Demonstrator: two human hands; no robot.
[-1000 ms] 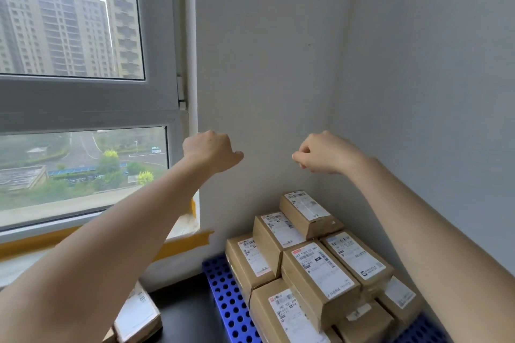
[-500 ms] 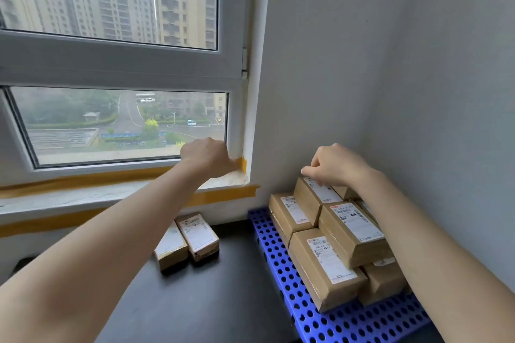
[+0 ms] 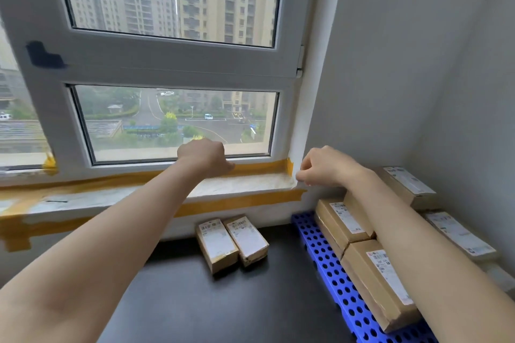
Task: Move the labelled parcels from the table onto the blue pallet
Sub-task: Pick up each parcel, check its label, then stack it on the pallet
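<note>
A window [image 3: 172, 64] fills the wall beyond both hands. Under the right forearm, the blue pallet [image 3: 331, 267] carries stacked parcels [image 3: 370, 281]. Below and between the hands, two labelled parcels [image 3: 231, 242] lie side by side on the dark table [image 3: 195, 301]. The left hand [image 3: 204, 156] and right hand [image 3: 326, 166] are both clenched, grasping nothing.

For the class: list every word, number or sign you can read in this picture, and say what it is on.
None can be read.
Two parcels on the table: white labels, print blurred.
Parcels on the pallet: labels with barcodes, too small.
</note>
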